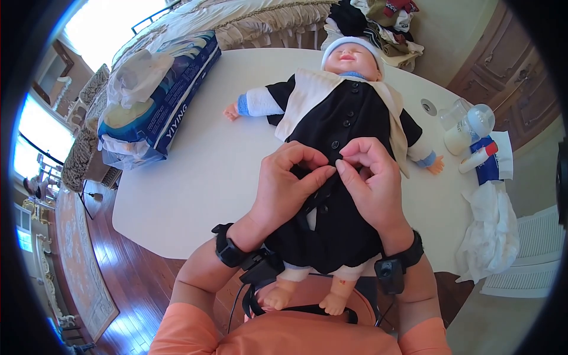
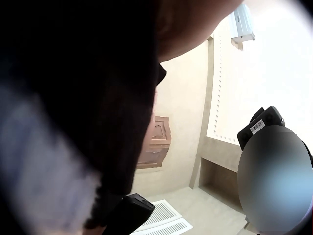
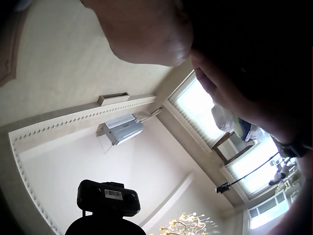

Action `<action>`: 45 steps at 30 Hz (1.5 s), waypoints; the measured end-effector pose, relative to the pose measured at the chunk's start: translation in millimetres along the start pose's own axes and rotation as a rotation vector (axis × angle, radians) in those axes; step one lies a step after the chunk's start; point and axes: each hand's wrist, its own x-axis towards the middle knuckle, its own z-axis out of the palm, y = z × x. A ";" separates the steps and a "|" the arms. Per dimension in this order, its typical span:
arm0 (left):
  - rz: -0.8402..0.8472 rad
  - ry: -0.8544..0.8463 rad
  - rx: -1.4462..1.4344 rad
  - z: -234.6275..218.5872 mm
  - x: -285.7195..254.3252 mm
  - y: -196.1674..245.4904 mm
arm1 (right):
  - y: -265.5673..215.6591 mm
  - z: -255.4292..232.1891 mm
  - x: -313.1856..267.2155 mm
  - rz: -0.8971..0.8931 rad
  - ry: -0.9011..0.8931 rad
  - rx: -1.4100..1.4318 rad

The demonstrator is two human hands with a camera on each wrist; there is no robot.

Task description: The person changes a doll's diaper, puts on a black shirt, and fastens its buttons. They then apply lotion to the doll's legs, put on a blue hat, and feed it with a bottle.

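A baby doll (image 1: 355,64) in a white cap lies on its back, its feet toward the person. It wears a black buttoned garment (image 1: 355,236) with a broad cream collar (image 1: 307,97) over white, blue-cuffed sleeves. At the garment's front, the left hand (image 1: 287,177) pinches the black cloth between thumb and forefinger. The right hand (image 1: 376,186) pinches it just beside, fingertips nearly meeting. One button (image 1: 335,144) shows above the fingertips, another button (image 1: 323,209) below, where the front gapes. Whatever lies between the fingertips is hidden. Both wrist views show mainly dark blur, skin and the room.
The doll lies on a white table (image 1: 177,207). A diaper pack (image 1: 171,100) stands at the left. Along the right edge are a baby bottle (image 1: 467,133), a red-capped tube (image 1: 478,157) and a crumpled white cloth (image 1: 488,231). Clothes (image 1: 384,35) are heaped beyond the far edge.
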 end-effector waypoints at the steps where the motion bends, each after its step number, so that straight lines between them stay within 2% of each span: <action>1: 0.018 -0.019 0.022 -1.5 1.2 1.2 | 0.9 0.3 0.1 -0.003 0.013 0.024; 5: 0.043 -0.041 0.034 -4.6 2.6 4.6 | 3.5 0.0 0.8 -0.005 0.019 0.022; 10: -0.016 -0.035 -0.078 -1.8 1.3 -1.0 | 7.6 -0.5 1.2 0.041 -0.012 0.074; 17: -0.048 -0.040 -0.095 0.2 1.2 -1.2 | 8.5 -0.2 1.8 0.039 -0.015 0.122; 19: -0.041 0.004 -0.108 2.1 0.6 -1.6 | 7.9 0.0 1.5 0.046 -0.017 0.106; 25: 0.043 0.008 0.011 0.6 -0.9 2.9 | 4.5 -0.5 1.6 0.040 -0.013 0.071; 29: 0.005 0.030 0.006 3.3 -1.2 1.9 | 5.0 0.1 1.5 0.017 -0.019 0.060; 31: 0.193 0.071 0.183 4.7 -0.4 2.4 | 4.3 0.2 1.1 0.038 -0.009 0.112; 32: 0.194 0.068 0.182 5.5 -0.2 2.6 | 4.2 0.5 1.1 0.039 -0.006 0.111; 34: 0.312 0.115 0.294 6.6 -0.4 2.7 | 5.3 1.5 1.3 0.044 -0.002 0.151; 38: 0.371 0.115 0.328 5.7 0.2 2.6 | 9.4 2.9 1.7 0.032 0.007 0.170; 41: 0.330 0.073 0.311 3.2 -0.4 3.3 | 6.1 1.1 2.2 0.039 -0.004 0.129; 43: 0.055 0.015 0.043 2.7 -1.6 3.5 | 4.8 0.1 1.7 0.066 -0.007 0.117; 44: 0.055 0.014 0.044 2.4 -1.8 2.5 | 4.5 0.2 1.6 0.065 -0.006 0.118; 45: -0.027 0.000 -0.060 2.5 -2.0 0.6 | 4.2 0.2 1.5 0.069 -0.004 0.125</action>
